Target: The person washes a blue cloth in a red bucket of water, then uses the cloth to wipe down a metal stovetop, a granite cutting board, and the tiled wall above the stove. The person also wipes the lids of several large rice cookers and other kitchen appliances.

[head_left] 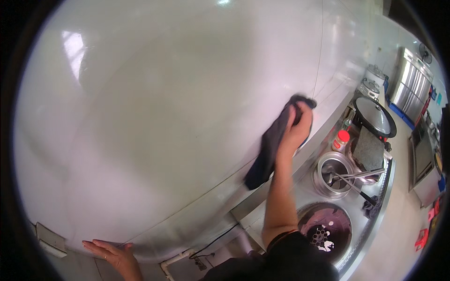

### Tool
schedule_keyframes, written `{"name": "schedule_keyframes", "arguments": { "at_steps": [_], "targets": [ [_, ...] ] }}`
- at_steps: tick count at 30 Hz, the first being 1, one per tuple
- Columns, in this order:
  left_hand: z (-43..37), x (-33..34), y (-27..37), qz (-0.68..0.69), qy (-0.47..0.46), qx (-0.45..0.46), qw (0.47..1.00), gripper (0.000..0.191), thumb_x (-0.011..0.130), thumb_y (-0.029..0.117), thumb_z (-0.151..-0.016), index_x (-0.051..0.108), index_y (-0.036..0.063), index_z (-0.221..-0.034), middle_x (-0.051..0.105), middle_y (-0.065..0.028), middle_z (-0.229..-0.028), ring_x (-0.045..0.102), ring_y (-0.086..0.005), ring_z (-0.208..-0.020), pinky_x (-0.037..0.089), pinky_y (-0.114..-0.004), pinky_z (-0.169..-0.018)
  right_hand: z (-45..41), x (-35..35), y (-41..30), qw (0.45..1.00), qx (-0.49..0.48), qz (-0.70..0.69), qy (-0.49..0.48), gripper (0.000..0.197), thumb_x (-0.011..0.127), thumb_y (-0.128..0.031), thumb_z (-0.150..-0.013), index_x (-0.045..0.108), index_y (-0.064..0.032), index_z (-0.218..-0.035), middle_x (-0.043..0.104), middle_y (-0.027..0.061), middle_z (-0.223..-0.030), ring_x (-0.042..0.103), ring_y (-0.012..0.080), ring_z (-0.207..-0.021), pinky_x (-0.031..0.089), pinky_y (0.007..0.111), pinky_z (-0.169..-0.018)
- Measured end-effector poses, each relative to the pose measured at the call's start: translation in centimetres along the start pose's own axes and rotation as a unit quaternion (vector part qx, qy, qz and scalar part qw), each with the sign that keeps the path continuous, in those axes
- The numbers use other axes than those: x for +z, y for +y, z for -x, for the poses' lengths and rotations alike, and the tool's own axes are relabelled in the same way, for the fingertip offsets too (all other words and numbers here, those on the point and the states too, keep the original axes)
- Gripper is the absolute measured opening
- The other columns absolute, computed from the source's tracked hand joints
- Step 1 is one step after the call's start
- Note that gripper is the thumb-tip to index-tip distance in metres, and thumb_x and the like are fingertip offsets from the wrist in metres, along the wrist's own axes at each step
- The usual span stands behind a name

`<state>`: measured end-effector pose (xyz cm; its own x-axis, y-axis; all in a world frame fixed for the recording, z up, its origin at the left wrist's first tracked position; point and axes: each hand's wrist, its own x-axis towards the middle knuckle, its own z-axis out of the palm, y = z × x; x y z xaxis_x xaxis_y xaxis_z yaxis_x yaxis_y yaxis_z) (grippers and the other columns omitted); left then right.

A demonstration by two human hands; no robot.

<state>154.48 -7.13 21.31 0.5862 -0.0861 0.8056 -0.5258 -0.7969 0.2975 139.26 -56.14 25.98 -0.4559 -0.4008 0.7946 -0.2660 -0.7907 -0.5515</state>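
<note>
My right hand (298, 123) grips a dark cloth (269, 151) and presses it against the glossy white wall panel (168, 123), just above the stainless steel cooking range. The lower part of the cloth hangs along the wall to the left of my wrist. At the lower left, my left hand (117, 258) rests with its fingers apart near the bottom of the same panel, holding nothing. A thin seam runs across the wall between the two hands.
On the range (302, 186) to the right stand a steel pot (332, 189) with ladles, a red-lidded jar (340, 140), a lidded wok (374, 116) and a round burner well (325, 232). A pipe (167, 268) runs low beneath the wall. Steel cabinets (411, 84) stand farther back.
</note>
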Motion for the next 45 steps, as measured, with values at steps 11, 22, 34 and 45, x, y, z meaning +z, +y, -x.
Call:
{"name": "schedule_keyframes", "arguments": {
  "at_steps": [11, 22, 34, 45],
  "targets": [
    [0.1, -1.3, 0.4, -0.157, -0.003, 0.106, 0.982, 0.120, 0.078, -0.005, -0.060, 0.001, 0.0076, -0.152, -0.003, -0.0248, -0.156, 0.007, -0.0466, -0.143, 0.027, -0.051, -0.115, -9.6, 4.3, 11.8, 0.983, 0.107, 0.151, 0.017, 0.025, 0.059, -0.023, -0.092, 0.059, -0.0037, -0.108, 0.066, 0.0197, -0.097, 0.062, 0.0405, -0.093, 0.047, 0.046, -0.081],
    [0.3, -0.6, 1.6, -0.163, -0.026, 0.094, 0.982, 0.117, 0.080, 0.005, -0.067, -0.001, 0.0019, -0.151, -0.004, -0.0278, -0.156, 0.006, -0.0509, -0.142, 0.019, -0.057, -0.114, -9.6, 1.9, 14.7, 0.977, 0.131, 0.168, -0.029, 0.030, 0.060, -0.036, -0.092, 0.062, -0.0091, -0.105, 0.069, 0.0160, -0.099, 0.067, 0.0355, -0.089, 0.051, 0.043, -0.074],
    [0.2, -1.4, 2.3, -0.155, -0.018, 0.120, 0.980, 0.112, 0.078, 0.003, -0.069, 0.002, 0.0029, -0.152, -0.002, -0.0260, -0.157, 0.012, -0.0511, -0.141, 0.021, -0.061, -0.110, -3.2, -0.3, 0.5, 0.995, 0.060, 0.070, -0.026, 0.020, 0.058, -0.019, -0.093, 0.061, -0.0014, -0.102, 0.066, 0.0222, -0.092, 0.063, 0.0420, -0.082, 0.050, 0.044, -0.071],
    [-0.2, -0.5, 0.4, -0.181, 0.016, 0.118, 0.976, 0.126, 0.085, 0.005, -0.058, 0.000, 0.0031, -0.151, 0.000, -0.0273, -0.156, 0.012, -0.0518, -0.141, 0.023, -0.065, -0.108, -0.9, -1.7, 0.9, 0.996, 0.012, 0.019, -0.084, 0.014, 0.062, -0.008, -0.087, 0.062, -0.0006, -0.099, 0.066, 0.0217, -0.088, 0.064, 0.0410, -0.081, 0.051, 0.042, -0.070]
  ]
}}
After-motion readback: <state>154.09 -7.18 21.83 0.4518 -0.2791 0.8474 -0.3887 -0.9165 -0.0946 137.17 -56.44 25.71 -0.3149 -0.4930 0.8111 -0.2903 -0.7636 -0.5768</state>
